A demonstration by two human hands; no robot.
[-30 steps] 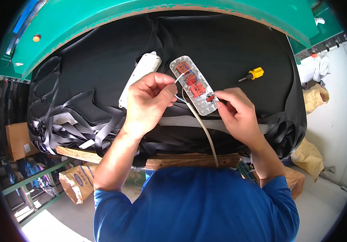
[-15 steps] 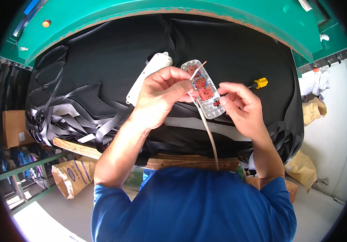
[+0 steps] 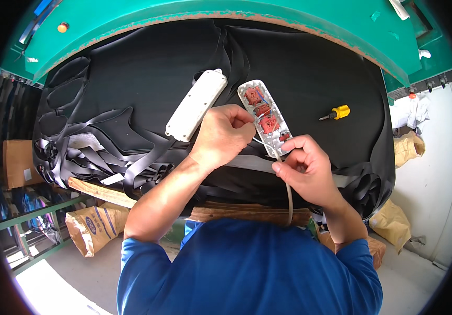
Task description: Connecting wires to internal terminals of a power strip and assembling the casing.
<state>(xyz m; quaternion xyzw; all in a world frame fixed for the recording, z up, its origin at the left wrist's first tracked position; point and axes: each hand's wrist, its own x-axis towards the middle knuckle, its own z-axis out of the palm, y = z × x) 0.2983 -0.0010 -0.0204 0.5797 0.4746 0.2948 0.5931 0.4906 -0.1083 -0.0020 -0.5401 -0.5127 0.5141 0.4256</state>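
An opened power strip lies face down; its grey-white half shell [image 3: 283, 142] shows red inner parts [image 3: 269, 124] and thin wires. A pale cable [image 3: 289, 202] comes up from my body to the shell's near end, where its outer sheath stops and thin wires continue. My left hand [image 3: 225, 132] is pinched at the shell's left side on a white wire from that cable; its fingertips are partly hidden. By the near end, my right hand [image 3: 308, 170] has curled fingers, with the thumb across the cable. The white back cover [image 3: 197, 105] lies to the left.
A yellow-handled screwdriver [image 3: 340, 112] lies right of the shell on black sheeting [image 3: 147, 68]. Loose black strips [image 3: 94, 163] are heaped at the left. A green machine frame [image 3: 184, 13] curves along the far side. Wooden boards [image 3: 247, 214] edge the near side.
My right hand has moved down toward the shell's near end and onto the cable. My left hand has turned over and moved slightly down, bringing the wire left of the shell.
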